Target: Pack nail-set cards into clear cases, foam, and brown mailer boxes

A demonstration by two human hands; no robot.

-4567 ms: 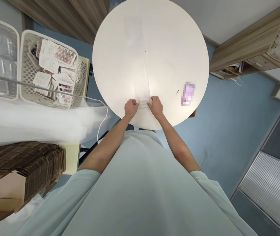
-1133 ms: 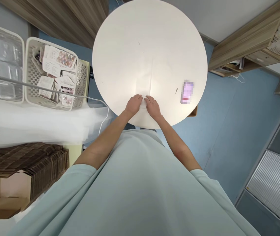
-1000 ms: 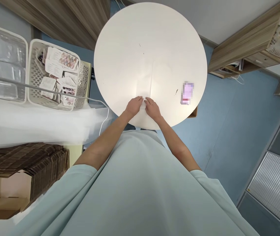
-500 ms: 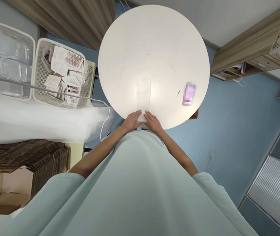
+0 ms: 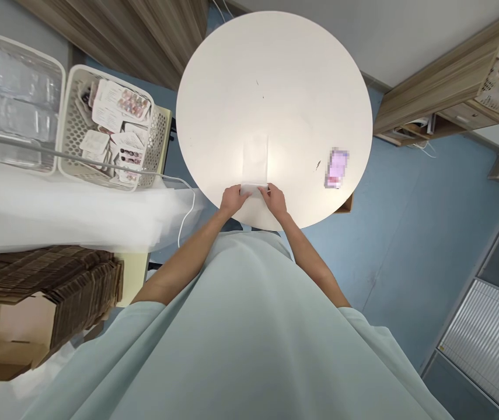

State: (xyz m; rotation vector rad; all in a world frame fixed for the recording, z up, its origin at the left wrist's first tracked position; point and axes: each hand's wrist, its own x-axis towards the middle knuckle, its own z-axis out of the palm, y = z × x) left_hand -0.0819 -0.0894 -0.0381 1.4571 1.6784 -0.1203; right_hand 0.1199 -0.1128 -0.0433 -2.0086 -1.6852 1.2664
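A thin, whitish, see-through packing sheet (image 5: 255,156) lies on the round white table (image 5: 275,76), its far part flat. The near end is folded or rolled over into a small white bundle at the table's front. My left hand (image 5: 233,200) grips the left end of this fold, thumb toward me and fingers curled around it. At the right end, my right hand (image 5: 276,200) pinches it in the same way. Whether anything lies inside the fold, I cannot tell.
A pixelated pinkish phone-like item (image 5: 337,169) lies on the table's right. To my left stand a white basket (image 5: 69,122) of carded items, a bin of clear plastic packages (image 5: 13,116), white sheeting (image 5: 78,216), a cable (image 5: 183,224) and flattened cardboard boxes (image 5: 87,286). A wooden cabinet (image 5: 433,99) is at right.
Both hands have moved away from my body along the sheet. Their fingers, laid flat over its near end before, are now curled around the fold, which has moved with them.
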